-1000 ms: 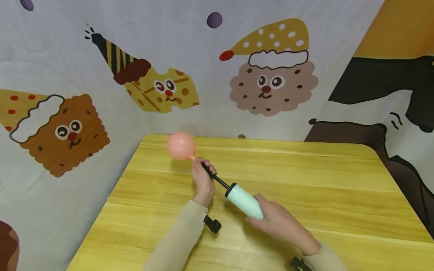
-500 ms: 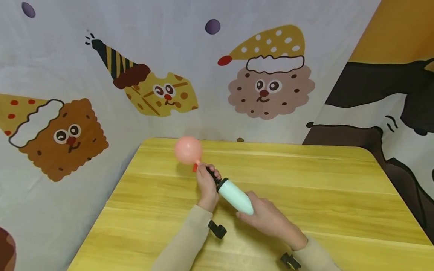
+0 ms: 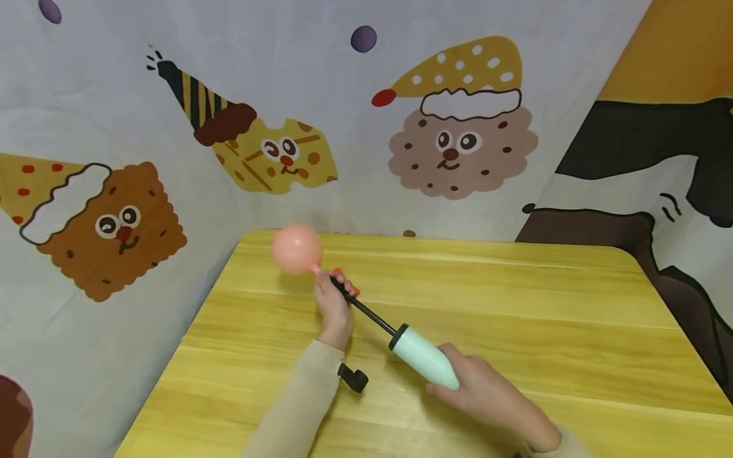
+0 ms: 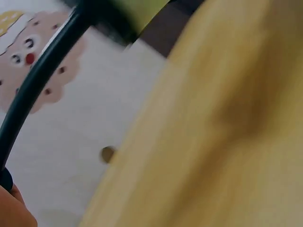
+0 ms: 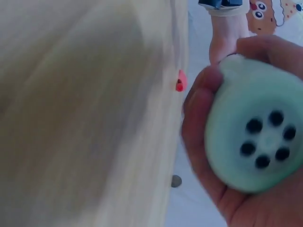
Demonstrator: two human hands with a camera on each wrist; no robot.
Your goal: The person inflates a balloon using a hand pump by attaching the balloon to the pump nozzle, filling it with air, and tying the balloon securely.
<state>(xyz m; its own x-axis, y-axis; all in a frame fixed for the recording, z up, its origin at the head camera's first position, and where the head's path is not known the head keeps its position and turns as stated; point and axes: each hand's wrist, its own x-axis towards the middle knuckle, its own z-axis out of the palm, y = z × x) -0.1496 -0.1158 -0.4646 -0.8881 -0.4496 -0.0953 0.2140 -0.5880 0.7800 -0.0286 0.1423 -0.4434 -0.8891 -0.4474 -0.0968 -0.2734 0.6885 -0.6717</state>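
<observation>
A mint-green balloon pump (image 3: 425, 357) slants across the middle of the head view, its black rod (image 3: 373, 316) drawn well out of the barrel. My left hand (image 3: 333, 306) grips the black nozzle end, thumb beside the neck of a small, round, partly inflated pink balloon (image 3: 296, 249). Around the barrel's rear end curl the fingers of my right hand (image 3: 487, 391). The right wrist view shows the pump's end cap (image 5: 268, 142), with its ring of dark holes, inside that grip. The left wrist view catches the rod (image 4: 40, 75) and part of the hand (image 4: 16, 213).
Beneath both hands is a wooden table (image 3: 544, 305) with rounded far corners. A small red-orange piece (image 5: 181, 81) lies near its far edge, partly hidden behind the left hand in the head view. Cloth printed with cartoon biscuits (image 3: 366, 210) hangs behind and to the left.
The pump barrel was pushed up against the left hand half a second ago; now my right hand has pulled it back, exposing the rod. The balloon and left hand have shifted left.
</observation>
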